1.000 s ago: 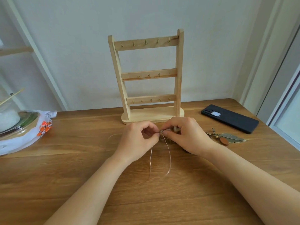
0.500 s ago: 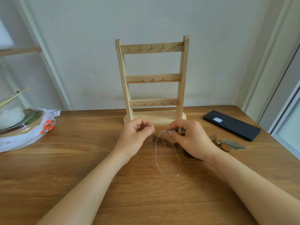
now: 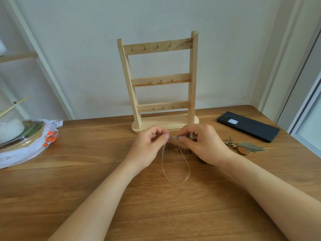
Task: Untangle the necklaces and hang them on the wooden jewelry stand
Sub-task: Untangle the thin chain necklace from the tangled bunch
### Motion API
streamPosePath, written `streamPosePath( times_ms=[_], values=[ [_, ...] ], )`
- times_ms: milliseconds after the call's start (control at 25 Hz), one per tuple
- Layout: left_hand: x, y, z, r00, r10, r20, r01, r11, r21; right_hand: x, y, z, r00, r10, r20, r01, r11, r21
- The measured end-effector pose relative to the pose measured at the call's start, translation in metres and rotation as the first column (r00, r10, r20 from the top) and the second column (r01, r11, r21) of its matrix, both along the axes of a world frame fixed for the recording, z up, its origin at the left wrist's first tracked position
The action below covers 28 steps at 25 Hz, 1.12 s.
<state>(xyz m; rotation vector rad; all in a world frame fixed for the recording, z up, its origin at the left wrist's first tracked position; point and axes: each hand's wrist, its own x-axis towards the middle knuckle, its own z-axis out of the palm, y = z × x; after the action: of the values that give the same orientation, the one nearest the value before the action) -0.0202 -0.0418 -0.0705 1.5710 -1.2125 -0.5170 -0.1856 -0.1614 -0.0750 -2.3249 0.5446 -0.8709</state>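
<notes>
Since a second ago the two hands have drawn a little apart. The thin chain (image 3: 189, 169) that hung as a narrow pair of strands now lies as a rounded loop on the counter (image 3: 86, 180).

Both hands work just in front of the base of the wooden jewelry stand (image 3: 160, 80). The left hand (image 3: 149, 145) pinches the thin chain between thumb and forefinger, its other fingers curled in. The right hand (image 3: 205, 145) pinches the same chain at a small knot or clasp, its fingertips close to those of the left hand but not touching them. From that pinch the loop trails toward the person, away from the stand.

A brown beaded necklace (image 3: 178, 148) lies on the counter under and between the hands, partly hidden by the right hand. Another bit of fine chain curves out on the left side of the left hand.

Right of the stand lies a dark phone (image 3: 248, 126), and nearer the person a feather keychain (image 3: 250, 147). Far left of the stand sits a plastic bag (image 3: 26, 153) with a glass dish (image 3: 17, 134) on it.
</notes>
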Motion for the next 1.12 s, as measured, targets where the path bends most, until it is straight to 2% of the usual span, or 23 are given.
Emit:
streamPosePath(
  times_ms=[160, 480, 640, 680, 760, 840, 880, 960, 1120],
  values=[
    [-0.001, 0.001, 0.002, 0.999, 0.001, 0.033, 0.000, 1.000, -0.025, 0.000, 0.002, 0.001, 1.000, 0.003, -0.019, -0.003, 1.000, -0.006],
    [-0.005, 0.001, 0.005, 0.984, -0.127, -0.126, 0.135, 0.989, 0.058, 0.001, 0.002, -0.002, 1.000, -0.006, -0.024, 0.005, 0.999, -0.042],
    [-0.001, 0.006, 0.009, 0.977, -0.167, -0.136, 0.181, 0.979, 0.096, 0.000, 0.000, -0.002, 1.000, -0.017, -0.021, 0.015, 0.996, -0.084],
    [0.001, 0.007, 0.009, 0.985, -0.110, -0.130, 0.121, 0.989, 0.082, -0.001, -0.003, -0.001, 0.999, -0.030, -0.016, 0.029, 0.996, -0.089],
    [0.008, 0.005, 0.009, 0.984, 0.123, -0.127, -0.120, 0.992, 0.028, -0.004, -0.008, 0.000, 0.996, -0.087, -0.020, 0.085, 0.994, -0.071],
    [0.017, 0.005, 0.012, 0.912, 0.355, -0.207, -0.365, 0.931, -0.012, -0.008, -0.013, 0.001, 0.991, -0.131, -0.036, 0.129, 0.991, -0.045],
    [0.021, 0.005, 0.014, 0.858, 0.419, -0.296, -0.443, 0.897, -0.015, -0.008, -0.014, 0.002, 0.990, -0.136, -0.040, 0.135, 0.990, -0.033],
    [0.027, 0.006, 0.018, 0.754, 0.462, -0.466, -0.519, 0.855, 0.009, -0.008, -0.012, 0.002, 0.990, -0.132, -0.046, 0.131, 0.991, -0.017],
    [0.029, 0.003, 0.013, 0.669, 0.510, -0.541, -0.584, 0.811, 0.041, -0.003, -0.009, 0.002, 0.992, -0.120, -0.049, 0.119, 0.993, -0.012]
  ],
)
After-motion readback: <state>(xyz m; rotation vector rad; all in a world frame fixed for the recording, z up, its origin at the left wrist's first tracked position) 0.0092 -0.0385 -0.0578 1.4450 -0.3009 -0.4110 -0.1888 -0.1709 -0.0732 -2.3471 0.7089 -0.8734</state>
